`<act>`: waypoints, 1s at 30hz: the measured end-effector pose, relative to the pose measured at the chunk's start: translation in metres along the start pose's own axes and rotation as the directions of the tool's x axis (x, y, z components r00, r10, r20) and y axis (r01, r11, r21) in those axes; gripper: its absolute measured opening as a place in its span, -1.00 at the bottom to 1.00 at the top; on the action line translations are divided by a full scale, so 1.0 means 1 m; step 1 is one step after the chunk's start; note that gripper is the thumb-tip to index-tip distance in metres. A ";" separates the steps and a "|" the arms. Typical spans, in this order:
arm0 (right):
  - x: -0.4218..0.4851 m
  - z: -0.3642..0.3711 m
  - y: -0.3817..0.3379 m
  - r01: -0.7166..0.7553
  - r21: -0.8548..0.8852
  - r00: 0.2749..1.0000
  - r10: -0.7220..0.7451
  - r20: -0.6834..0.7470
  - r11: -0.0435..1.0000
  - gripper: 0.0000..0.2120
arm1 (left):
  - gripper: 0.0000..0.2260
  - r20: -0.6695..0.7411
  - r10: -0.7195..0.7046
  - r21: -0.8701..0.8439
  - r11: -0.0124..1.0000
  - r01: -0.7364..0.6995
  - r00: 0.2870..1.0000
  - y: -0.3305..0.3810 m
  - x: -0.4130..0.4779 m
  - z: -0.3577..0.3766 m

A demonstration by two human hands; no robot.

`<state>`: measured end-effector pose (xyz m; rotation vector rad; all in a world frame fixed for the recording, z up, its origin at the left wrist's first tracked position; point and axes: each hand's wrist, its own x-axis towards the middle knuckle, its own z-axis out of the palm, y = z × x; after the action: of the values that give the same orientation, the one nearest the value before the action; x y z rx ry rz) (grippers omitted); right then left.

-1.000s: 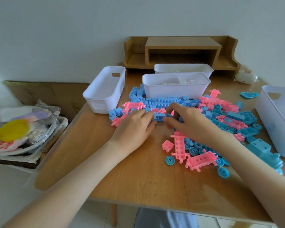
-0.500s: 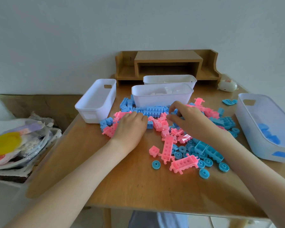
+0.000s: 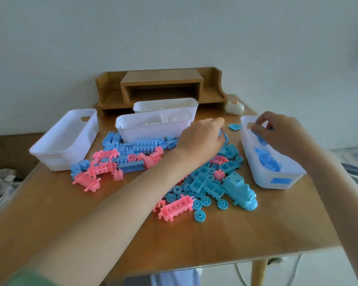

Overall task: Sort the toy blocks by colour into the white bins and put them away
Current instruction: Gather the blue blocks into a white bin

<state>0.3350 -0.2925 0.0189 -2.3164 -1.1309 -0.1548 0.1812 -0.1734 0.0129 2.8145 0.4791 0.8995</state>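
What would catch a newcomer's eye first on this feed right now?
A jumbled pile of pink and blue blocks sprawls across the middle of the wooden table. The right hand hovers over the right-side bin, already part filled with blue pieces, while the left hand reaches across the pile toward it. The left-side bin looks empty.

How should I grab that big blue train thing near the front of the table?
Take the big blue plastic train-shaped block by its boxy middle, pinching its two long flat sides, coming straight down from above. It sits on the wooden table with loose round blue wheel pieces close beside it, so a low sideways reach would probably knock those.
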 end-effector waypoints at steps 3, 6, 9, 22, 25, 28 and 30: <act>-0.004 -0.004 0.024 -0.054 -0.030 0.991 0.057 0.120 0.998 -0.76 | -0.88 0.101 0.021 -0.061 0.998 -0.015 0.995 0.029 0.030 0.021; -0.014 -0.010 0.031 -0.003 -0.036 0.967 0.012 0.254 0.999 -0.59 | -0.82 0.227 -0.001 -0.051 0.999 0.012 0.974 0.042 0.048 0.042; -0.020 -0.021 0.036 0.012 0.046 0.974 -0.022 0.226 0.999 -0.58 | -0.82 0.263 -0.016 -0.076 0.996 0.037 0.965 0.049 0.059 0.053; -0.024 -0.034 0.030 0.076 0.101 0.993 -0.085 0.085 0.992 -0.57 | -0.55 0.353 0.010 -0.143 0.989 0.044 0.936 0.074 0.057 0.058; -0.023 -0.029 0.013 0.177 0.091 0.981 -0.183 0.064 0.980 -0.61 | -0.65 0.274 0.026 -0.141 0.990 0.013 0.961 0.053 0.038 0.035; -0.021 -0.012 -0.018 0.286 0.065 0.954 -0.291 0.079 0.956 -0.62 | -0.71 0.236 -0.055 -0.071 0.995 0.074 0.970 0.012 0.011 0.008; -0.020 0.003 -0.040 0.349 0.062 0.923 -0.354 0.149 0.935 -0.63 | -0.77 0.211 -0.128 -0.035 0.990 0.138 0.969 -0.021 -0.009 -0.008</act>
<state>0.2914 -0.2854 0.0270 -2.1051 -1.6138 -0.0835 0.1635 -0.1562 0.0097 2.7521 0.5971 0.5743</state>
